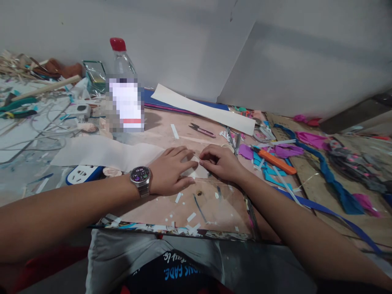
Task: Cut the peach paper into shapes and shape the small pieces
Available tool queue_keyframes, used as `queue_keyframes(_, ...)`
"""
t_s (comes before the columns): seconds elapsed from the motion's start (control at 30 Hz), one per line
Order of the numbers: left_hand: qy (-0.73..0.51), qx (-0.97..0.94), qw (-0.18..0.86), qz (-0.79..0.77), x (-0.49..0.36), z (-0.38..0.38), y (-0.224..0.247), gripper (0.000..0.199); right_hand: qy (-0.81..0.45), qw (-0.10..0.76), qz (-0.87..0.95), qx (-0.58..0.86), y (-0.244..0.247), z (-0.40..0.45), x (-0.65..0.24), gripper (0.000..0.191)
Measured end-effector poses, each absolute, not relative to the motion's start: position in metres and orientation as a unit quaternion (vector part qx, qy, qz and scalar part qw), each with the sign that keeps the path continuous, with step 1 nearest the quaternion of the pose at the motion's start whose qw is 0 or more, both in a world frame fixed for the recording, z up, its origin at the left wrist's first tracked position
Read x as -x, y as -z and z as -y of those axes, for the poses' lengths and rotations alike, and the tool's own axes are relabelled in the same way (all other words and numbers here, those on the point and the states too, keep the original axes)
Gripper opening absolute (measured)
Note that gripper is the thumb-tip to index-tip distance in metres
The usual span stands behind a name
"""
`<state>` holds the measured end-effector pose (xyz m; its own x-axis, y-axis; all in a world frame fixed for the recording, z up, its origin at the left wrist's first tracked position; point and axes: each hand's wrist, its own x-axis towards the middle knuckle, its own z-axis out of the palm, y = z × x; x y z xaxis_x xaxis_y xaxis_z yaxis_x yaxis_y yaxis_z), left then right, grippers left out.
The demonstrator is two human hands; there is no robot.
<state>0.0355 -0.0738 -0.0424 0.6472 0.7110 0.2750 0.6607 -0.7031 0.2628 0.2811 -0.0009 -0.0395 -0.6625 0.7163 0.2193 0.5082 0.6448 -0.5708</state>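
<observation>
A long off-white strip (pixel 107 152), of paper or similar thin sheet, runs across the left half of the work board. My left hand (pixel 171 171), with a watch on the wrist, lies flat over its right part, fingers spread and pointing right. At the strip's right end my right hand (pixel 219 161) is closed in a pinch, thumb against forefinger. A thin pale edge runs into that pinch; it looks like part of the strip, though the fingertips hide most of it. The strip's end corner (pixel 202 172) shows just below the fingers.
Behind my hands lie small thread snips (pixel 202 130) and a second off-white strip (pixel 203 110). A lit phone (pixel 127 104) leans on a red-capped bottle (pixel 122 59). An orange cutter knife (pixel 275 160) lies right, pliers (pixel 20 107) left. A power strip (pixel 82 174) sits beside my left forearm.
</observation>
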Motion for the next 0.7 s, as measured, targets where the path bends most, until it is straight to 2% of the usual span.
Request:
queue_keyframes(0.2, -0.171, -0.901, 0.064, -0.394, -0.036, 0.0743, 0.0419, 0.049, -0.262, 0.224, 0.859, 0.378, 0.0428, 0.0014, -0.2814, 0.025)
queue_keyframes(0.7, -0.175, -0.899, 0.068, -0.395, -0.0361, 0.0741, 0.0436, 0.05, -0.22, 0.222, 0.888, 0.336, 0.0458, -0.0015, -0.2832, 0.024)
